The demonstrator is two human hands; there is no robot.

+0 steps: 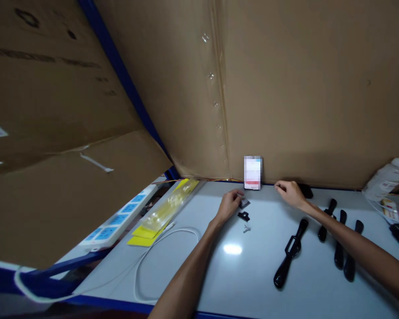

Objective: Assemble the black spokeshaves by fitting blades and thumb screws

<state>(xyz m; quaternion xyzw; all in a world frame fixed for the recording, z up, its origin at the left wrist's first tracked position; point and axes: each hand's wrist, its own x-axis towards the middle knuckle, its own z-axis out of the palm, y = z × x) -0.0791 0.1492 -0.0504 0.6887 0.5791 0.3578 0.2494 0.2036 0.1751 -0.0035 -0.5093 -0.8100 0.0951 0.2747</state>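
My left hand [231,204] is at the back of the white table, its fingers closed at the edge of a small flat metal blade [244,203]. Just in front of the blade lie a small black clamp plate [244,216] and a silver thumbscrew [246,229]. My right hand [289,193] is raised by the back wall with its fingertips pinched together; anything between them is too small to make out. Below it, a black spokeshave body [291,253] with two handles and an open middle lies slantwise on the table.
More black spokeshaves [339,241] lie under my right forearm. A phone [253,173] leans on the cardboard wall. At left are yellow packets [166,212], a white cable [138,270] and a power strip [119,219]. A plastic bottle [385,179] stands at far right.
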